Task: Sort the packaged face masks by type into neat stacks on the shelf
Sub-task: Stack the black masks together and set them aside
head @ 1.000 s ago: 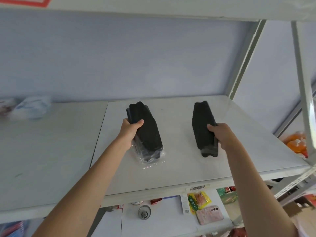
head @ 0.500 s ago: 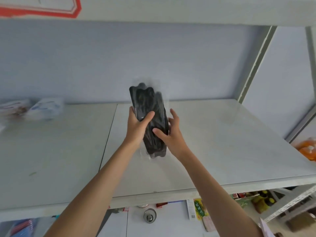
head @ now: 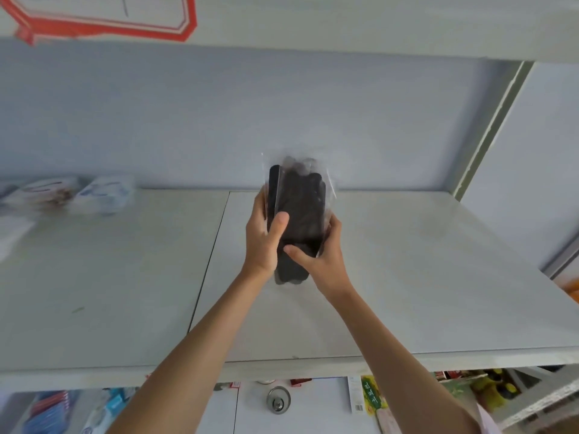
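Once held well apart, one to each hand, now pressed flat together at centre frame: black mask packs (head: 300, 208), two of them, standing on end over the shelf (head: 407, 277). Cannot tell whether resting on the board or lifted just clear of it.

Gripped from the left by the left hand (head: 263, 242), thumb laid up the front face, fingers wrapped behind. Clamped from the right by the right hand (head: 319, 258), thumb hooked across the lower front, fingers curled round the far side. Clear wrapper flaring loose at the top.

Reads as like matched to like: a black stack formed in the hands, not yet laid down or squared up.

Counting now. Two black packs in the bundle, with the thin edge of one peeking out on its left side. At the left edge of frame, on the same shelf, pale blue-and-white packs (head: 103, 195), at least two, too blurred for a surer count and well apart from the bundle. In the upper left, one red-bordered sign (head: 103, 14). Along the bottom edge, mixed goods on a lower level, too small to count.
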